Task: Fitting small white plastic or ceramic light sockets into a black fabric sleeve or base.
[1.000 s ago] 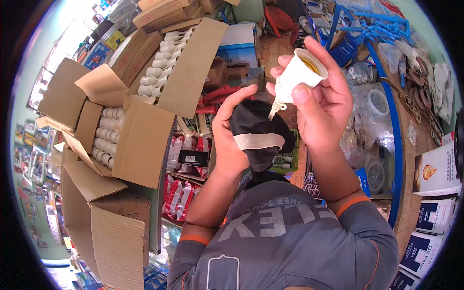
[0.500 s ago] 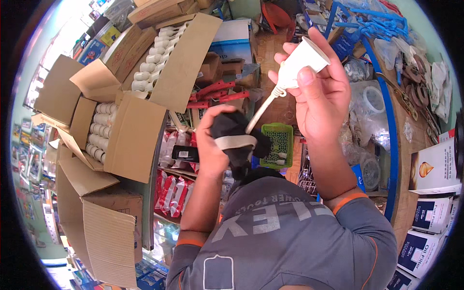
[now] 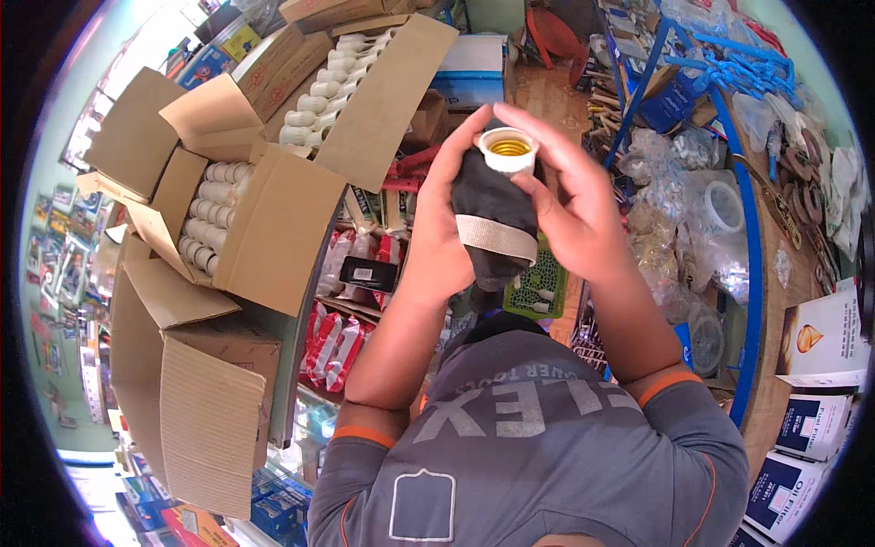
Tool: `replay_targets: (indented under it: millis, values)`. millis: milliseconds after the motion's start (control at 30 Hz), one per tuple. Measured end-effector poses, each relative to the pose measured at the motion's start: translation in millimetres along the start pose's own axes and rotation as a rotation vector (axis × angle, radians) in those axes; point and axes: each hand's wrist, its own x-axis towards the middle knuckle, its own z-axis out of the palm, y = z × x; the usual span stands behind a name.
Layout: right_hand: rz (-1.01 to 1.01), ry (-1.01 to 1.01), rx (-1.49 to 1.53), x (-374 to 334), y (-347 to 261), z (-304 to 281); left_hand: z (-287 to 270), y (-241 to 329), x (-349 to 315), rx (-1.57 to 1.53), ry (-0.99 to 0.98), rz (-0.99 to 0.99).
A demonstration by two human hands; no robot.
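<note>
A white lamp holder (image 3: 509,164), its brass screw thread facing up, is held upright before my chest. Black cloth (image 3: 492,196) with a beige band (image 3: 497,239) wraps its lower part and hides it. Round the cloth from the left, my left hand (image 3: 439,219) is closed, fingers reaching up to the holder's rim. My right hand (image 3: 583,214) is closed on the other side, its thumb pressed to the holder just below the rim. The holder's cord is out of sight.
On the left stand an open carton (image 3: 264,219) of white cylindrical fittings and a longer carton (image 3: 401,100) with rows of white lamp holders. Below are red-and-white packets (image 3: 333,351). A green basket (image 3: 536,284) lies behind my hands; a blue-framed shelf (image 3: 749,228) stands right.
My right hand has brought the lamp holder down and left to the black cloth, turning its mouth upward. My left hand has risen with the cloth, which now covers the holder's lower part.
</note>
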Motion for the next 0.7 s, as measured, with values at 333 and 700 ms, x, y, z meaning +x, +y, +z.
replay_targets:
  millis: [333, 700]
  values:
    - [-0.041, -0.097, -0.168, -14, 6, 24, -11, -2, -20, -0.109, 0.278, 0.051]
    - [0.058, -0.245, -0.225, -19, 29, 1, -73, 58, -26, 0.311, -0.245, -0.383]
